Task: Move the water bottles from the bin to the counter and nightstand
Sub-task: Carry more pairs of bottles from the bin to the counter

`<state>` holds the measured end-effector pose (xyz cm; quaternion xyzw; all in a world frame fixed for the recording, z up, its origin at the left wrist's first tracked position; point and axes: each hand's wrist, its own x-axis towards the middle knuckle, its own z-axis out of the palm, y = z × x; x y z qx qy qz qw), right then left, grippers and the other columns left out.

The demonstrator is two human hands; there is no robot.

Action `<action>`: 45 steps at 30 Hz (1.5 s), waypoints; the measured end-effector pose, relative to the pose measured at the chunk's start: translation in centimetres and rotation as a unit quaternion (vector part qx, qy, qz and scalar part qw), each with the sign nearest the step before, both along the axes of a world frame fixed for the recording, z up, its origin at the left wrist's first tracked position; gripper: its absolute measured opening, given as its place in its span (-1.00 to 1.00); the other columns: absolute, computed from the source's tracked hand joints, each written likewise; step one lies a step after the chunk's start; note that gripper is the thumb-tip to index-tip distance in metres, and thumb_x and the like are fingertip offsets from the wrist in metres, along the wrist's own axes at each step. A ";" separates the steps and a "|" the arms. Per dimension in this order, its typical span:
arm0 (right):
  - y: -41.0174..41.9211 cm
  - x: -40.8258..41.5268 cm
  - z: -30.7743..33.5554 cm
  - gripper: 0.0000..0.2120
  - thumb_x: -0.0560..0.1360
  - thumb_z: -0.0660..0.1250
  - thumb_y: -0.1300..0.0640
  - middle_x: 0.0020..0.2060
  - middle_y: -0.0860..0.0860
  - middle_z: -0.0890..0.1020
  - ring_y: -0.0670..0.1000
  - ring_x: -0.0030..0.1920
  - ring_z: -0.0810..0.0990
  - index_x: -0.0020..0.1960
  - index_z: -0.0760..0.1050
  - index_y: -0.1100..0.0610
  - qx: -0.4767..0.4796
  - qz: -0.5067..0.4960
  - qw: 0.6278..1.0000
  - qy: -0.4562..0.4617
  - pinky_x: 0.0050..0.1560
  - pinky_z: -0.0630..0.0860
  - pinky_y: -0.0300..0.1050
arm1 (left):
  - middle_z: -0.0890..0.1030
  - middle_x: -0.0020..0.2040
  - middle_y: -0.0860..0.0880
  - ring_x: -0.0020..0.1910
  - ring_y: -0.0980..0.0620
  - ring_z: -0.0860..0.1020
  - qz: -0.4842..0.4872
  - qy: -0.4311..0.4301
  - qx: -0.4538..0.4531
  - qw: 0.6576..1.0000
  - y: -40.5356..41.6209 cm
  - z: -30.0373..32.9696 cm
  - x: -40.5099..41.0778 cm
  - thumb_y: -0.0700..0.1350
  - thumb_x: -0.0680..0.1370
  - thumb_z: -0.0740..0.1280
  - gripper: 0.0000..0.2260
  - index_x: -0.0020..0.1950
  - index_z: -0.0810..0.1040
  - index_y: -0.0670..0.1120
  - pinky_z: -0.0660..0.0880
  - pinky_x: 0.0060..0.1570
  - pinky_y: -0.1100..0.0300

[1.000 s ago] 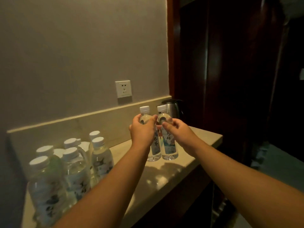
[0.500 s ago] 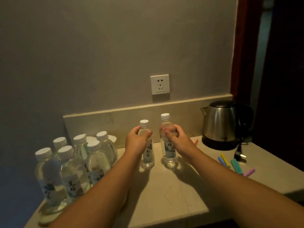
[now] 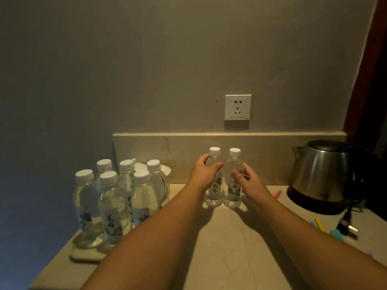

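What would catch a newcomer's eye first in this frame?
Two capped water bottles stand side by side mid-counter near the backsplash, the left hand curled round the left bottle and the right hand at the right bottle. A cluster of bottles crowds the counter's left end. A steel kettle sits at the right, below and right of a white wall socket.

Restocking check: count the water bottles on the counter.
8 visible: two upright by the hands, left bottle and right bottle; six clustered at the counter's left end. More may hide behind that cluster.
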<state>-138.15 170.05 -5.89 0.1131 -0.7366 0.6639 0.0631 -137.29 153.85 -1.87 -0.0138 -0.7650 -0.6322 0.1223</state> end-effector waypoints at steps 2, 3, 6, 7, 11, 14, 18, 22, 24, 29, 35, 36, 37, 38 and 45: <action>0.1 0.0 0.0 -0.65 0.61 0.29 0.00 0.12 -0.17 0.58 -0.11 0.09 0.53 0.38 0.40 -0.15 0.020 -0.004 1.000 0.008 -0.21 0.51 -0.30 | 0.45 0.48 -0.08 0.34 -0.09 0.50 0.003 0.006 0.002 1.000 0.1 -0.1 -0.3 -0.02 0.56 0.42 -0.45 0.53 0.35 0.01 0.47 0.09 0.10; 0.2 0.0 0.1 -0.60 0.61 0.29 0.00 0.16 -0.12 0.56 -0.07 0.14 0.52 0.44 0.37 -0.09 0.028 -0.005 1.000 0.008 -0.16 0.50 -0.26 | 0.45 0.48 -0.08 0.31 -0.07 0.51 0.002 0.004 0.004 1.000 0.0 -0.1 -0.5 -0.01 0.57 0.42 -0.44 0.53 0.34 0.01 0.46 0.06 0.11; 0.2 -0.3 0.4 -0.57 0.62 0.29 0.03 0.21 -0.05 0.57 0.01 0.21 0.52 0.47 0.37 -0.04 0.043 0.001 0.999 0.010 -0.13 0.50 -0.23 | 0.44 0.48 -0.08 0.29 -0.06 0.51 0.001 0.002 0.006 1.000 -0.2 -0.2 -0.8 -0.01 0.58 0.40 -0.45 0.54 0.32 0.03 0.47 0.07 0.10; 0.0 -0.3 0.5 -0.58 0.62 0.29 0.04 0.20 -0.05 0.58 0.01 0.20 0.54 0.46 0.38 -0.03 0.044 0.000 0.999 0.011 -0.15 0.50 -0.24 | 0.43 0.49 -0.07 0.30 -0.06 0.51 0.004 0.006 0.003 1.000 -0.1 -0.3 -0.8 -0.01 0.59 0.39 -0.46 0.54 0.31 0.03 0.47 0.07 0.10; -0.1 -0.5 0.7 -0.62 0.63 0.27 0.07 0.21 -0.02 0.60 -0.02 0.14 0.56 0.45 0.40 -0.01 0.021 -0.018 1.000 0.007 -0.16 0.51 -0.23 | 0.44 0.49 -0.06 0.30 -0.06 0.51 0.012 0.020 -0.003 1.000 0.4 -0.7 -0.8 0.00 0.60 0.38 -0.47 0.54 0.32 0.04 0.52 0.10 0.05; 0.0 -0.8 0.4 -0.61 0.63 0.28 0.07 0.12 -0.13 0.58 -0.10 0.09 0.54 0.45 0.38 -0.02 0.012 -0.030 0.999 0.003 -0.20 0.48 -0.28 | 0.47 0.46 -0.10 0.34 -0.11 0.51 0.006 0.018 -0.003 1.000 0.8 -0.7 -1.1 0.00 0.60 0.37 -0.47 0.54 0.32 0.05 0.50 0.18 -0.01; 0.0 -1.0 0.0 -0.55 0.60 0.31 0.06 0.05 -0.26 0.54 -0.04 0.19 0.54 0.47 0.34 -0.07 0.005 -0.031 1.000 0.003 -0.19 0.46 -0.29 | 0.42 0.51 -0.10 0.37 -0.11 0.48 -0.001 0.000 -0.011 1.000 0.8 -0.8 -0.9 0.04 0.59 0.38 -0.41 0.57 0.25 0.07 0.48 0.20 -0.01; 0.3 -0.3 1.0 -0.36 0.59 0.34 0.00 0.46 0.01 0.40 0.13 0.46 0.37 0.59 0.15 -0.01 0.005 -0.065 0.998 0.008 0.26 0.51 0.09 | 0.09 0.65 -0.10 0.58 -0.19 0.18 0.052 -0.007 -0.001 0.999 1.6 0.6 1.3 0.17 0.58 0.34 -0.22 0.65 -0.02 0.00 0.29 0.43 -0.15; -0.2 1.1 2.4 -0.49 0.62 0.28 0.02 0.37 0.02 0.45 0.07 0.36 0.45 0.53 0.22 -0.02 -0.036 -0.172 0.980 0.089 0.24 0.50 0.03 | 0.09 0.65 -0.07 0.57 -0.15 0.20 0.072 0.025 0.011 0.997 2.4 2.6 4.6 0.17 0.63 0.24 -0.33 0.64 0.01 0.02 0.32 0.40 -0.07; -5.3 6.6 3.9 -0.83 0.62 0.21 0.16 -0.17 -0.06 0.59 0.00 -0.17 0.61 0.00 0.51 -0.08 -0.006 -0.081 0.982 0.169 -0.25 0.58 -0.16 | 0.47 0.39 0.20 0.38 0.09 0.46 0.052 0.358 -0.053 0.931 -2.7 2.9 20.1 0.00 0.57 0.26 -0.64 0.35 0.42 0.23 0.46 0.26 0.19; -12.2 9.7 0.6 -0.76 0.62 0.26 -0.01 -0.24 0.02 0.72 -0.02 -0.35 0.67 -0.04 0.63 0.09 0.304 0.151 0.933 -0.118 -0.32 0.62 -0.15 | 0.54 0.23 -0.19 0.21 -0.17 0.53 0.499 0.291 0.108 0.809 -20.4 -2.5 23.4 -0.18 0.49 0.18 -0.71 0.15 0.53 0.00 0.48 0.26 -0.04; -13.0 9.6 0.1 -0.74 0.62 0.26 -0.02 -0.28 0.03 0.71 -0.01 -0.36 0.65 -0.04 0.64 0.12 0.319 0.138 0.929 -0.127 -0.28 0.60 -0.11 | 0.53 0.27 -0.26 0.25 -0.24 0.51 0.542 0.220 0.117 0.802 -22.7 -3.7 22.9 -0.13 0.51 0.16 -0.67 0.23 0.54 -0.11 0.46 0.28 -0.12; -13.7 9.3 -0.4 -0.73 0.62 0.26 -0.02 -0.28 0.04 0.70 0.00 -0.34 0.63 -0.03 0.64 0.14 0.332 0.113 0.927 -0.129 -0.24 0.58 -0.09 | 0.51 0.28 -0.35 0.27 -0.31 0.49 0.566 0.123 0.113 0.807 -25.0 -5.0 22.3 -0.07 0.54 0.14 -0.60 0.29 0.52 -0.22 0.44 0.28 -0.21; -14.3 9.1 -0.9 -0.72 0.61 0.27 -0.01 -0.25 0.06 0.68 0.02 -0.29 0.62 0.00 0.64 0.17 0.345 0.088 0.926 -0.125 -0.19 0.56 -0.07 | 0.49 0.28 -0.41 0.27 -0.38 0.47 0.558 0.021 0.106 0.823 -26.4 -6.1 21.9 -0.04 0.60 0.12 -0.57 0.31 0.50 -0.30 0.40 0.27 -0.28; -16.3 8.1 -2.4 -0.76 0.52 0.39 0.09 0.00 0.05 0.62 0.08 0.00 0.60 0.16 0.52 0.11 0.482 0.022 0.875 -0.044 -0.13 0.47 -0.12 | 0.57 0.34 -0.23 0.32 -0.20 0.50 0.312 -0.192 -0.081 0.927 -27.1 -10.0 20.7 0.10 0.73 -0.04 -0.50 0.32 0.62 -0.09 0.36 0.25 0.02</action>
